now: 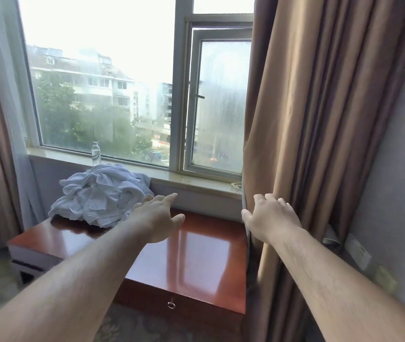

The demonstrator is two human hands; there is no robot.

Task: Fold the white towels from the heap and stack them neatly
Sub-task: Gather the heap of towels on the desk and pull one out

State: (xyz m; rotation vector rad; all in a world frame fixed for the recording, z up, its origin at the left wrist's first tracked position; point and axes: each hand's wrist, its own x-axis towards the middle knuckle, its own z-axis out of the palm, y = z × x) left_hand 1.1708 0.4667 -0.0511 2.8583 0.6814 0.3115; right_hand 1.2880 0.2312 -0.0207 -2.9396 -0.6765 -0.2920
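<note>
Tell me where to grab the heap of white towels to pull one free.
Pinch a raised fold on top of the heap, coming from its right, where the open left hand is nearest. It lies crumpled and tangled, so a top fold should lift free, while lower edges would likely drag the rest. The right hand grips the curtain.

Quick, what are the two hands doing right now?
Left hand: open, fingers spread above the table, holding nothing.
Right hand: grips the edge of the brown curtain.
</note>
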